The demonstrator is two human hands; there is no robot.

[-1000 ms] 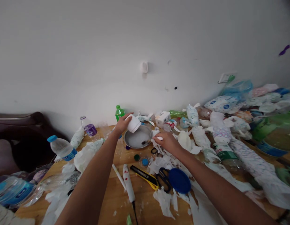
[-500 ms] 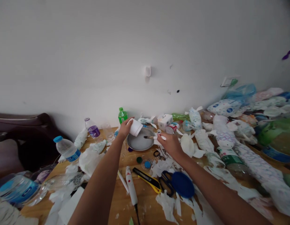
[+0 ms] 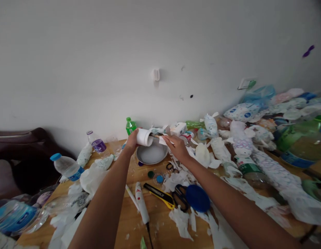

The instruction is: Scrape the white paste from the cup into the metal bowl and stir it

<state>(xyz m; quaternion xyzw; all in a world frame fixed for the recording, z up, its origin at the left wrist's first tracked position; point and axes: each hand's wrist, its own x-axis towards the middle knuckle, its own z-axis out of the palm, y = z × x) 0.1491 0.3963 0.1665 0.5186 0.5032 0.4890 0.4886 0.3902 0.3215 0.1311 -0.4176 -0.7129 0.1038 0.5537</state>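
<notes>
My left hand [image 3: 132, 139] is closed around a white cylindrical container [image 3: 143, 137], tipped on its side with its mouth facing right. In my right hand [image 3: 176, 146] is a paintbrush [image 3: 160, 136], its bristle end at the mouth of the container. Below both hands sits a round shallow pan [image 3: 152, 154] holding whitish contents. Whether the bristles touch the container's inside I cannot tell.
Nearer me lie a white corded glue gun or similar tool [image 3: 142, 204], a yellow box cutter [image 3: 160, 195], scissors [image 3: 180, 197] and a blue oval object [image 3: 198, 198]. Plastic bottles [image 3: 67, 166] stand left. Paper-wrapped pieces [image 3: 242, 138] crowd the right; a wall [image 3: 111, 69] rises behind.
The brush has moved from over the pan up and left to the container's mouth. The container has turned from slanting down to lying nearly level. The view has shifted slightly.
</notes>
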